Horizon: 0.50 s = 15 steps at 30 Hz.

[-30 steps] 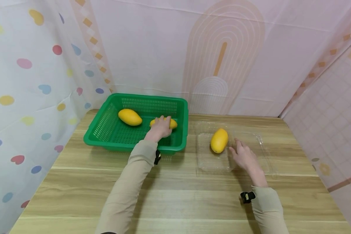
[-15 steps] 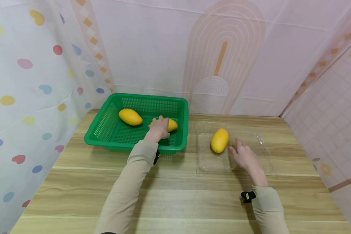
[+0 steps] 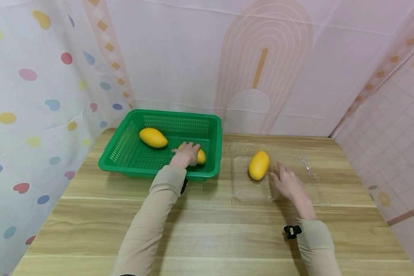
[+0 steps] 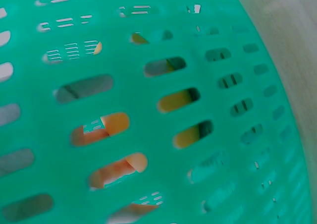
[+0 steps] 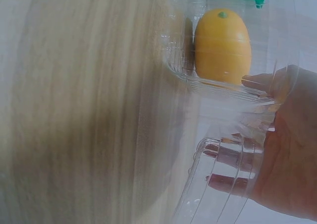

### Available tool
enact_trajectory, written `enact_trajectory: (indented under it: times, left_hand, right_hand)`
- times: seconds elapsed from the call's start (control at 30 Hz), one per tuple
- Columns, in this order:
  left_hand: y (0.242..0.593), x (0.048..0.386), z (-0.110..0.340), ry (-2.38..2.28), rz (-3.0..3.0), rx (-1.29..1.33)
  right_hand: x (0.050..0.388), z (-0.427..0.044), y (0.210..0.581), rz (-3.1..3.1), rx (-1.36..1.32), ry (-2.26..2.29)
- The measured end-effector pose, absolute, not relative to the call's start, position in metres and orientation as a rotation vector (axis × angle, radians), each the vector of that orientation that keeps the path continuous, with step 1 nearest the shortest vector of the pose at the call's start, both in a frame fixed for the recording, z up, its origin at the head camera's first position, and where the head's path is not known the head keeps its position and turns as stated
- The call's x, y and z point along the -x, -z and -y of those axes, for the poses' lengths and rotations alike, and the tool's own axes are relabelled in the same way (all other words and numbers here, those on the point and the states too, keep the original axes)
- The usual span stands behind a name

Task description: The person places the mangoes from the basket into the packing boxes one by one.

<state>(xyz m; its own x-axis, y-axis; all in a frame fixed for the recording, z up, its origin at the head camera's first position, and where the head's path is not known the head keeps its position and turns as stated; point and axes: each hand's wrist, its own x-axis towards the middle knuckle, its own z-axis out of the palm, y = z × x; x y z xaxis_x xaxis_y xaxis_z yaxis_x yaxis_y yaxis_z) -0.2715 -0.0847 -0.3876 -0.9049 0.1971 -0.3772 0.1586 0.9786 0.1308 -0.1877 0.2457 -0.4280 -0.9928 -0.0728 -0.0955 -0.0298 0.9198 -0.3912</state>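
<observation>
Inside the green basket (image 3: 138, 169), my left hand (image 3: 184, 156) grips a yellow mango (image 3: 201, 156), fingers curled over its top. A second mango (image 3: 153, 137) lies at the basket's back left. The left wrist view looks through the slotted basket wall (image 4: 133, 90), so the grip shows only in pieces. On the right, a third mango (image 3: 258, 165) lies in one half of an opened clear plastic clamshell box (image 3: 243, 189). My right hand (image 3: 290, 186) rests on the box's middle, between base and lid. Its thumb (image 5: 257, 81) touches near the base rim, with the fingers extended over the lid.
All of this stands on a wood-grain table (image 3: 220, 234). A patterned curtain (image 3: 179, 57) hangs close behind the basket and box, and spotted cloth (image 3: 38, 126) runs along the left side. The basket's walls rise around the left hand.
The mango under my left hand has turned and shifted nearer the basket's front, and the hand has moved slightly with it. My right hand and the clamshell box have stayed put.
</observation>
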Motion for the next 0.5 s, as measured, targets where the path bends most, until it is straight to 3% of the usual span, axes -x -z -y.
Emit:
enact_trajectory:
  times: [0.5]
  left_hand:
    - [0.3886,0.2685,0.0881,-0.163,-2.589,-0.167]
  right_hand:
    - [0.1865,-0.2464,0.4274,-2.966,0.093,0.608]
